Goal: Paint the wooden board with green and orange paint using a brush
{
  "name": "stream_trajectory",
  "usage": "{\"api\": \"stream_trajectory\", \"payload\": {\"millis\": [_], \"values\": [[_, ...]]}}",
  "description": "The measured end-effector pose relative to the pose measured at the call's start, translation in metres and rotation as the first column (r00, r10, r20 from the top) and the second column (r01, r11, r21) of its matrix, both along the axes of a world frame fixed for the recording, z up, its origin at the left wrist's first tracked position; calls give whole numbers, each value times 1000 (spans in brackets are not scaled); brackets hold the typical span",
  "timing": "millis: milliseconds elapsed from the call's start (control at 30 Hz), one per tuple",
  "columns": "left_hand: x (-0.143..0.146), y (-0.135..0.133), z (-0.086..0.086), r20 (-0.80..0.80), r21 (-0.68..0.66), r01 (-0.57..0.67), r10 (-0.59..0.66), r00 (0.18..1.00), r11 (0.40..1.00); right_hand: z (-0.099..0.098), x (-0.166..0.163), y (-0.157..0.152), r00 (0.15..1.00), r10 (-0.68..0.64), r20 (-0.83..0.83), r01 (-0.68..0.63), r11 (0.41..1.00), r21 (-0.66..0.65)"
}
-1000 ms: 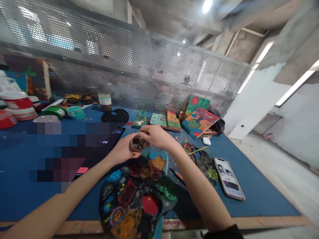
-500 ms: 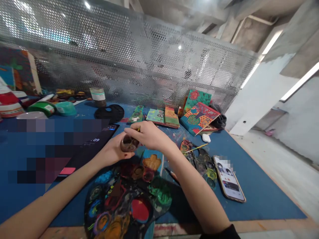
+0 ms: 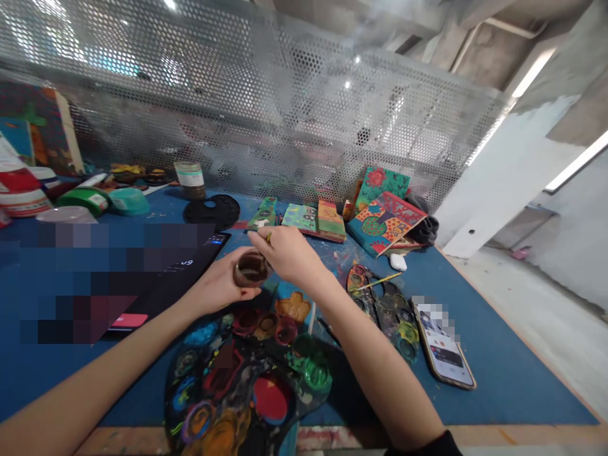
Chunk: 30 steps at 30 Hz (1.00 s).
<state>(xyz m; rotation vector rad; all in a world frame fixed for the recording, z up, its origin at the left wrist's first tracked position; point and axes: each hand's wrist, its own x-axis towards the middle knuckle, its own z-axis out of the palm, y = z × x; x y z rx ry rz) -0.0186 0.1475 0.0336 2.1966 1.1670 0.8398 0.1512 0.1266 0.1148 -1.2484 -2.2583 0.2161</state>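
My left hand (image 3: 221,282) is wrapped round a small clear jar (image 3: 243,273) of murky brown water, its mouth tilted toward me. Over the rim, my right hand (image 3: 291,253) pinches a thin paintbrush (image 3: 269,238); only a bit of its yellowish handle shows, and its lower end is down in the jar, hidden by fingers and glass. Below both hands lies a large paint-smeared palette (image 3: 266,351) with red, green, blue and orange wells. Partly under it is a small blue painting (image 3: 292,306) with a brown shape.
Right of my forearm lie a second palette (image 3: 389,310) with a yellow brush (image 3: 377,282) across it, a phone (image 3: 444,345) and a white earbud case (image 3: 398,262). A dark tablet (image 3: 190,278) lies left. Behind stand painted canvases (image 3: 387,221), a jar (image 3: 190,180) and a perforated metal screen (image 3: 285,114).
The view has shifted slightly. My right hand has moved a little away from the jar's mouth, so more of the brown water shows. Both hands keep their hold.
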Motion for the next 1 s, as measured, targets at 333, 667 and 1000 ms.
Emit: {"api": "stream_trajectory", "payload": {"millis": [333,667,1000], "values": [[5,-9,7,31,-33,-19,20,999,999,-3,0,1,999,39,18,-39,999,-7],[2,-8,7,0,-20,-49,49,999,999,-6,1,3,999,48,1,-48,999,8],[0,-5,3,12,-18,-46,47,999,999,-5,1,1,1000,21,1,-21,1000,8]]}}
